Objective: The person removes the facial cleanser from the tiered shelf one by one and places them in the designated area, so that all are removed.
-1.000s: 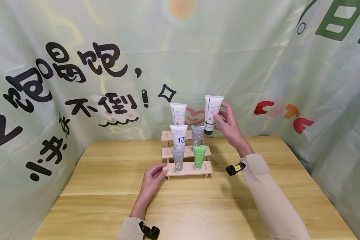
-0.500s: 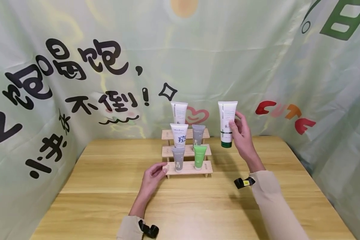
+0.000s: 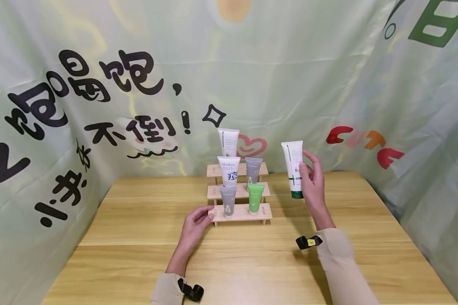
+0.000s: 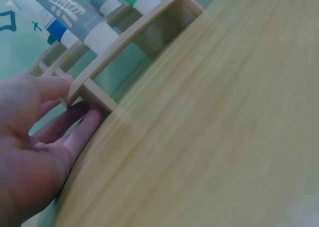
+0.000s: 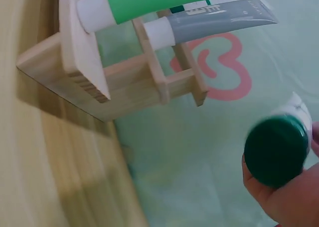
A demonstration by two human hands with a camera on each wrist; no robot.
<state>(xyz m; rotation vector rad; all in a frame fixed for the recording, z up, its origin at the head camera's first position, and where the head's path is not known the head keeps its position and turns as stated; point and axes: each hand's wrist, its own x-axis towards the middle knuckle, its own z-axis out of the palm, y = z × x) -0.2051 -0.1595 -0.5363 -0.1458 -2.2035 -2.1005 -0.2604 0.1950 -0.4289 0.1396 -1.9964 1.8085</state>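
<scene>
A three-tier wooden display rack [image 3: 242, 217] stands on the table. My left hand [image 3: 194, 225] pinches the left end of its lowest shelf, thumb on the board and fingers by the leg below. To the right of the rack, my right hand [image 3: 315, 186] holds a white squeeze tube [image 3: 293, 165] in the air, its green cap [image 5: 277, 151] downward. On the lowest shelf stand a grey tube [image 3: 228, 201] and a green tube [image 3: 255, 198]. The middle shelf bears a white tube with blue lettering [image 3: 229, 170] and a grey tube [image 3: 253, 167]. Another white tube [image 3: 229, 142] is at the top left.
The wooden table [image 3: 145, 203] reaches back to a pale green printed cloth [image 3: 297, 84], which hangs behind and along both sides. Black straps with small devices sit on both wrists.
My right hand has carried the white tube away from the rack's top tier, to the right and then lower. The left hand stays at the lowest shelf.
</scene>
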